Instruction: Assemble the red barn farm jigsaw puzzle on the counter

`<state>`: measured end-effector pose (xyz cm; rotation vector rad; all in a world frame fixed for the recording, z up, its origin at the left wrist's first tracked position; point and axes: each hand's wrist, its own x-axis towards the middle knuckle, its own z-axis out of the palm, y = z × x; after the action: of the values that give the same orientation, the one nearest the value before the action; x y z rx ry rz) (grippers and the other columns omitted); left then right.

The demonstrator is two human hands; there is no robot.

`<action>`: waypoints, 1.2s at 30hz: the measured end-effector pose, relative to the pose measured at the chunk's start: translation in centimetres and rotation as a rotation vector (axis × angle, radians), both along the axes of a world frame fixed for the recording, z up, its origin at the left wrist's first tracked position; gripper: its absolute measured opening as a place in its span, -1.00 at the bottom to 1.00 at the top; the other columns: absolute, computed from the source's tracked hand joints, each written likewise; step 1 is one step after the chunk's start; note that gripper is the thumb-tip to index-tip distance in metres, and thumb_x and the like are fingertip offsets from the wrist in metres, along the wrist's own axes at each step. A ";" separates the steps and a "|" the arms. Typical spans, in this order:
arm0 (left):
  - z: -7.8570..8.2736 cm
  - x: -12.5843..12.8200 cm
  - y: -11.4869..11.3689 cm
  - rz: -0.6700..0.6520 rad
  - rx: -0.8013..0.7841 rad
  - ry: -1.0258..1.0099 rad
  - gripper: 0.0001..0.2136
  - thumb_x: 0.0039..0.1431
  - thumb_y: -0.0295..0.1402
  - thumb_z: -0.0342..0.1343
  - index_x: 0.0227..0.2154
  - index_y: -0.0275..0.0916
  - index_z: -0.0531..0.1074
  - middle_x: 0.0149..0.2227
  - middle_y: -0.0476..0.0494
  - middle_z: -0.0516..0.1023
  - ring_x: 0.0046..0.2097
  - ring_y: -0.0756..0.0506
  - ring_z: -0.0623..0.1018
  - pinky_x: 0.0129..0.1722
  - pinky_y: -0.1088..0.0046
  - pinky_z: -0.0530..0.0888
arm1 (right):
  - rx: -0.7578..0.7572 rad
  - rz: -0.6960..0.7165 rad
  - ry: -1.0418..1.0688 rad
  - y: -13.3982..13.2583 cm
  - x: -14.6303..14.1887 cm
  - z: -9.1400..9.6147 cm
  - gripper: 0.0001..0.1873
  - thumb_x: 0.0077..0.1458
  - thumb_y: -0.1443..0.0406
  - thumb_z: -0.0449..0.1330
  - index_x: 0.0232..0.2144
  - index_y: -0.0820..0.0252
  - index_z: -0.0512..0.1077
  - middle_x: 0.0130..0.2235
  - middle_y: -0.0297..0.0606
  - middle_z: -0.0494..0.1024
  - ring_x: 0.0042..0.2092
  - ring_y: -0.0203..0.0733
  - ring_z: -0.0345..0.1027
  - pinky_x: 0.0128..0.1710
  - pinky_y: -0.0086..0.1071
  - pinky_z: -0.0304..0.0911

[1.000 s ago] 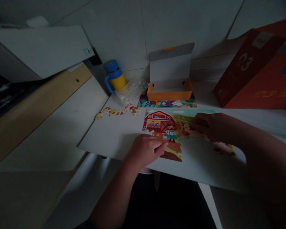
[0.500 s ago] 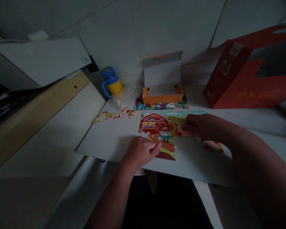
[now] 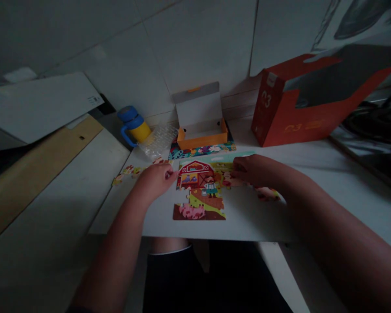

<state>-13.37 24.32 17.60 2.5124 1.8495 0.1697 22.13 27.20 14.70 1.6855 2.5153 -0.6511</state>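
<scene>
A partly joined jigsaw puzzle (image 3: 197,168) with a red barn, a farmer and a pink pig lies on the white table. At its left edge is my left hand (image 3: 156,179), the fingers curled and the thumb pointing right; whether a piece is between them is hidden. My right hand (image 3: 252,169) rests at the puzzle's right side, its fingers bent down on the part with the pink animal. Below that hand lies a loose puzzle piece (image 3: 265,194), partly covered by the forearm. More loose pieces (image 3: 127,171) are spread left of my left hand, some behind it.
Behind the puzzle stands an open orange box (image 3: 202,141) on a colourful printed sheet (image 3: 195,152). Bubble wrap (image 3: 158,141) and a blue and yellow mug (image 3: 138,128) are to its left. A large orange carton (image 3: 293,117) stands at right; white panels (image 3: 42,104) lean in from the left.
My left hand has moved up and left, off the puzzle's lower part, uncovering the pink pig. My right hand stays at the puzzle's right side. The view has shifted right.
</scene>
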 end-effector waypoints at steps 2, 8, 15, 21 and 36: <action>-0.3 -1.1 3.3 0.072 -0.001 0.075 -0.73 0.43 -0.17 0.12 -0.33 -0.19 0.55 -0.30 -0.16 0.64 -0.27 -0.16 0.57 -0.28 0.34 0.36 | 0.006 -0.004 -0.002 0.0 0.0 0.0 -0.73 0.39 0.10 0.15 -0.16 0.13 0.55 -0.30 -0.17 0.68 -0.44 -0.21 0.44 -0.44 -0.33 0.08; -4.6 -3.1 7.6 0.201 0.025 0.159 -0.62 0.47 -0.12 0.01 0.00 -0.32 0.57 0.06 -0.46 0.61 0.04 -0.32 0.62 0.07 0.16 0.53 | 0.010 -0.003 0.001 0.2 0.2 -0.4 -0.74 0.37 0.10 0.17 -0.16 0.11 0.56 -0.32 -0.17 0.68 -0.39 -0.14 0.46 -0.41 -0.30 0.10; -4.8 -3.8 6.8 0.254 -0.048 0.067 -0.53 0.39 -0.09 0.19 0.13 -0.40 0.53 0.04 -0.32 0.64 0.08 -0.24 0.57 0.24 0.18 0.50 | 0.009 -0.041 -0.095 0.1 0.4 -0.3 -0.68 0.40 0.03 0.19 -0.10 0.12 0.57 -0.40 -0.28 0.64 -0.44 -0.21 0.39 -0.38 -0.30 0.09; -4.4 -2.9 5.9 0.305 -0.060 0.062 -0.49 0.40 -0.06 0.20 0.07 -0.50 0.55 0.02 -0.20 0.58 0.21 -0.32 0.55 0.33 -0.02 0.41 | 0.028 -0.097 -0.195 0.9 0.9 -0.9 -0.58 0.37 -0.07 0.23 -0.09 0.13 0.60 -0.49 -0.42 0.55 -0.50 -0.35 0.27 -0.35 -0.30 0.07; -3.4 -2.9 5.8 0.328 -0.194 0.044 -0.48 0.34 0.06 0.22 0.00 -0.37 0.61 0.11 -0.18 0.52 0.20 -0.32 0.56 0.35 0.00 0.41 | 0.047 -0.153 -0.223 0.9 1.2 -0.7 -0.66 0.35 -0.03 0.24 -0.14 0.05 0.61 -0.37 -0.34 0.63 -0.43 -0.29 0.33 -0.34 -0.28 0.08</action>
<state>-16.22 30.13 14.19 2.0933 2.1662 -0.0603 23.33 28.07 13.98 1.8644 2.2845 -0.3893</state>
